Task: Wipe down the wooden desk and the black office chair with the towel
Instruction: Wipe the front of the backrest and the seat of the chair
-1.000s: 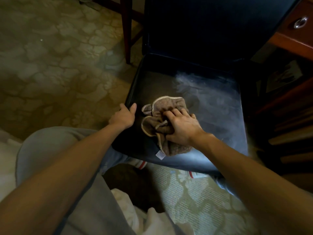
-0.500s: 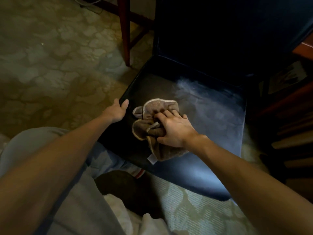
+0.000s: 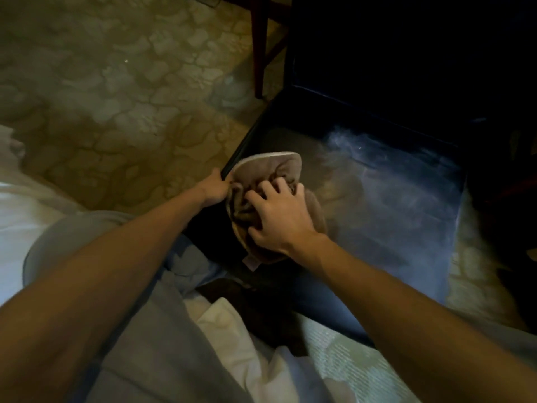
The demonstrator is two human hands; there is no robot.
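A black chair (image 3: 392, 205) fills the right half of the head view, its seat glossy with a pale sheen. A bunched brown towel (image 3: 273, 173) with a light trim lies on the seat's left front part. My right hand (image 3: 279, 216) sits on top of the towel, its fingers curled into the cloth. The left edge of the seat is held by my left hand (image 3: 213, 189), just beside the towel. The chair's backrest rises dark at the top right. The wooden desk is not clearly visible.
A reddish wooden leg (image 3: 258, 45) stands on the patterned carpet (image 3: 116, 82) at the top middle. My grey-clad legs (image 3: 145, 330) and white fabric (image 3: 232, 324) fill the bottom. Dark furniture sits at the far right edge.
My right hand has dragged the towel leftward across the seat to its left edge. My left hand slid along the seat's left rim and now touches the towel.
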